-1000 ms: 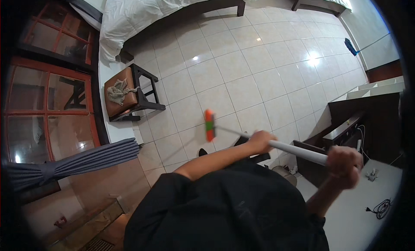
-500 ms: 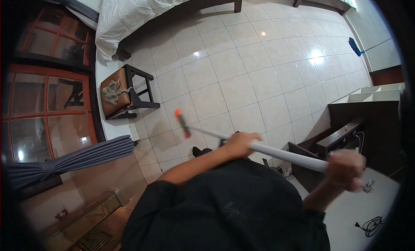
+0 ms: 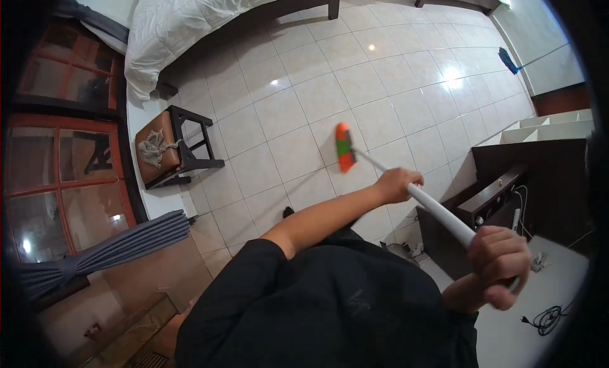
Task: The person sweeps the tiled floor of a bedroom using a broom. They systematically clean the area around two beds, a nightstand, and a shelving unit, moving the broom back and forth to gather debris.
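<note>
I hold a broom with a long white handle [image 3: 438,210] in both hands. My left hand [image 3: 396,184] grips the handle lower down, arm stretched across my body. My right hand [image 3: 501,260] is closed around the handle's upper end near a dark desk. The broom's orange and green head [image 3: 343,148] rests on the pale tiled floor [image 3: 298,108] in front of me. My black shirt fills the lower part of the view.
A small dark stool [image 3: 171,149] with a brown seat and a crumpled cloth stands by the red-framed window [image 3: 63,165]. A bed with white bedding [image 3: 190,19] lies beyond. A dark desk [image 3: 507,184] with cables is at right; a grey curtain [image 3: 108,247] hangs at left.
The broom head swept left across the tiles, then back to the right and further away. Both hands stayed on the handle, and my view shifted slightly.
</note>
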The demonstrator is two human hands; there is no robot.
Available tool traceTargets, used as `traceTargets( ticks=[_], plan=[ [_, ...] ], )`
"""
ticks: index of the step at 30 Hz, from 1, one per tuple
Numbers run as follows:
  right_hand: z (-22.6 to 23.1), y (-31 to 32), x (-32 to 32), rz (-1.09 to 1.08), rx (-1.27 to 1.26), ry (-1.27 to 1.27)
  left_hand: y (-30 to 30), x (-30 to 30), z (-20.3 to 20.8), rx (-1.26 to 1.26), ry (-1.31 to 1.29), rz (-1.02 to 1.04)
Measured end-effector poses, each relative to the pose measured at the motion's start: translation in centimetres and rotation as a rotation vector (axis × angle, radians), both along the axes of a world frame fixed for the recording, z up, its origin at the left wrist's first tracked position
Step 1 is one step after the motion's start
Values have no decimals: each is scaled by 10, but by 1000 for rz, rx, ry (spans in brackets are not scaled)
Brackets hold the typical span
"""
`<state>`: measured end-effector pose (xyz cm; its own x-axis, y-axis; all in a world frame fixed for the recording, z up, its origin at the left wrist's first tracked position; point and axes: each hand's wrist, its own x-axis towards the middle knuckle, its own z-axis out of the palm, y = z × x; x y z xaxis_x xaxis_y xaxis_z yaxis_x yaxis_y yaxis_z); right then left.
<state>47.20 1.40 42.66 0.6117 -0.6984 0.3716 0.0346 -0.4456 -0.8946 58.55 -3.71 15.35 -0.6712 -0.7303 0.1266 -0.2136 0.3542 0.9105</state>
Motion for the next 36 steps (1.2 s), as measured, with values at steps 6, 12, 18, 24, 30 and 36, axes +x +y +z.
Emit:
traceTargets(
  ticks=[6, 12, 18, 24, 30, 36],
  plan=[
    [22, 12, 36, -135, -229, -114, -14, 47, 46, -35, 56, -17],
    [-12, -6, 76, -313, -65, -443, -21, 192, 68, 61, -367, -50],
    [-116, -53, 220, -257, 482, -277, -55, 355, -63, 107, -431, 22],
    [-8, -82, 269, -382, 139, -151, -92, 288, -25, -17, 48, 51],
    [24, -77, 284, -347, -225, -58, -121, 270, 21, -97, 164, -134],
    [12, -94, 262, -238, 75, -343, -123, 358, 54, -4, -211, -93]
  ],
)
